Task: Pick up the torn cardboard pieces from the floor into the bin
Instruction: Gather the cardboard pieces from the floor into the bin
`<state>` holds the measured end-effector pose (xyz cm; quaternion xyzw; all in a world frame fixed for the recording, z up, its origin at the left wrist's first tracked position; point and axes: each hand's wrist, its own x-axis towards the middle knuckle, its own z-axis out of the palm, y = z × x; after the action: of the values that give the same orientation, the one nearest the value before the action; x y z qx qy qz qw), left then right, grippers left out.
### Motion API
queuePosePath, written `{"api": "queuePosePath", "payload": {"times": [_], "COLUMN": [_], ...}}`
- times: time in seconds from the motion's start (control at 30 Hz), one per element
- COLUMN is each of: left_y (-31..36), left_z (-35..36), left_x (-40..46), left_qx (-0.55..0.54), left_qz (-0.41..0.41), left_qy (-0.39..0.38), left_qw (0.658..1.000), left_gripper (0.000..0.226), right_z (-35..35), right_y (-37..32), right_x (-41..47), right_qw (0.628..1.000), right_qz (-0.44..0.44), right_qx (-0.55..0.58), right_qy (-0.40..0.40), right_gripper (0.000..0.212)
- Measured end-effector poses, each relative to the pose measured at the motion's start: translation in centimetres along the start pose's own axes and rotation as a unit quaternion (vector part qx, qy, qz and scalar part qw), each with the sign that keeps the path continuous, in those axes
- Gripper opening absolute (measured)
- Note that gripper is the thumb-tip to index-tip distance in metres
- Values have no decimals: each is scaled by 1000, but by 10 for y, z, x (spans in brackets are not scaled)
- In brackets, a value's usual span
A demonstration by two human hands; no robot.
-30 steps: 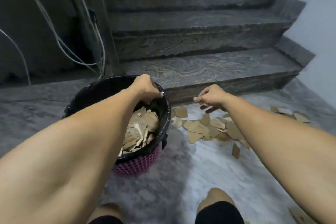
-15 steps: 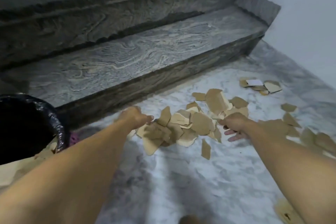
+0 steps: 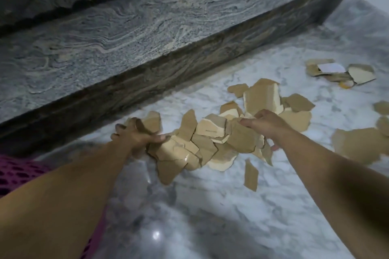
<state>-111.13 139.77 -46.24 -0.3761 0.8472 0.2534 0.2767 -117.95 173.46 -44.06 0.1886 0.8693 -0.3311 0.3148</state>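
Pink mesh of the bin (image 3: 14, 172) shows at the far left edge, partly hidden behind the left forearm; its inside is out of view. Just right of it, the left hand (image 3: 136, 139) reaches to the near end of the main cardboard pile (image 3: 210, 141), fingers curled around a few brown pieces at the pile's left edge, thumb lying over the top of them. Behind the hand runs the dark stone step (image 3: 147, 33), its riser slanting from lower left to upper right, close to the pile but apart from it.

The pile lies on the pale marble floor (image 3: 210, 216), overlapping pieces heaped between the two hands. One narrow scrap (image 3: 251, 175) lies alone just in front of the pile. The right hand (image 3: 267, 125) comes in over the pile's right side, fingers bent down into the pieces and gripping them, thumb pointing left across the top.

Further right, a large flat piece (image 3: 355, 145) lies on the floor beside the right forearm, and more scraps sit at the right edge. Well apart, near the far right, a small cluster (image 3: 341, 71) includes a white-faced piece.
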Motion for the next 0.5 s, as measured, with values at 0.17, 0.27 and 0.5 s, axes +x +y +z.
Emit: {"api": "queuePosePath", "payload": {"times": [0.17, 0.27, 0.5], "left_y": [16, 24, 15], "left_z": [26, 44, 71], "left_x": [-35, -50, -58], "left_qx": [30, -21, -185], "left_qz": [6, -10, 18], "left_qy": [11, 19, 18], "left_qw": [999, 1000, 982], "left_gripper": [121, 95, 76], "right_z": [29, 51, 81], "right_y": [-16, -25, -32], "right_x": [-4, -11, -29], "right_qw": [998, 998, 991], "right_qz": [-27, -38, 5], "right_qx": [-38, -29, 100], "right_qy": [-29, -42, -86], "right_gripper": [80, 75, 85]}}
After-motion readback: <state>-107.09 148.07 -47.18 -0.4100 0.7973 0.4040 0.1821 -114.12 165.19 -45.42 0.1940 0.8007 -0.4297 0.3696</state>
